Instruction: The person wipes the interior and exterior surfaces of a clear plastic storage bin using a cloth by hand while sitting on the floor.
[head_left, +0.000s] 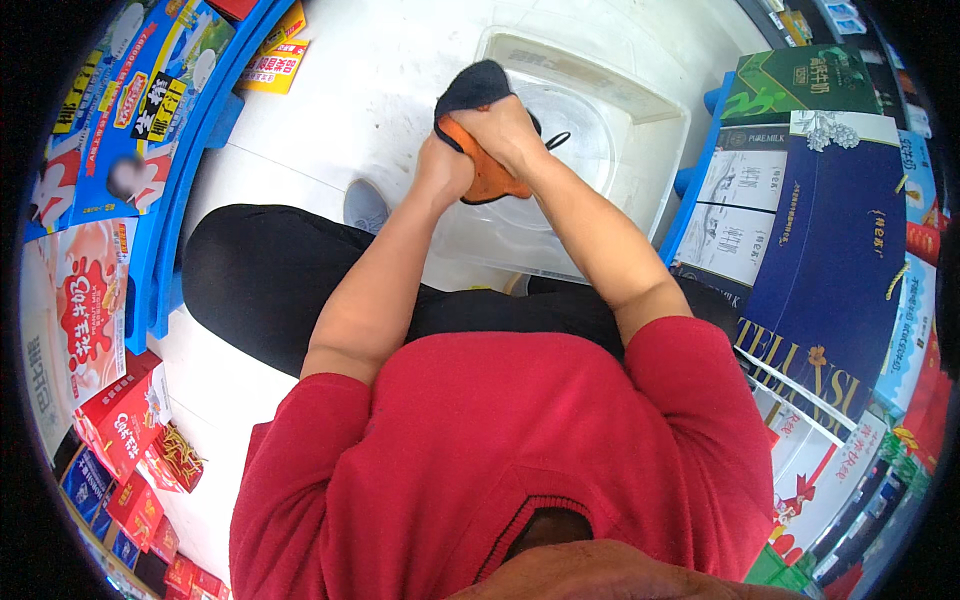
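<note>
A black and orange cloth (495, 166) is bunched between my two hands, above a translucent plastic tub (664, 124) on the floor. My left hand (448, 169) grips its lower left part, and my right hand (501, 131) grips the upper part, close against the left. Black fabric sticks out beyond my knuckles, while the orange side hangs below. A small black loop (559, 140) shows to the right of my right wrist. My fingers are mostly hidden by the cloth and the backs of my hands. Whether the tub holds water I cannot tell.
Blue pallets (161, 247) with milk-drink cartons (94, 307) line the left. On the right, a dark blue gift carton (832, 247) and a green carton (806, 82) stand near the tub. A grey shoe (366, 206) rests on the white tiled floor (300, 161). Red boxes (124, 420) stand lower left.
</note>
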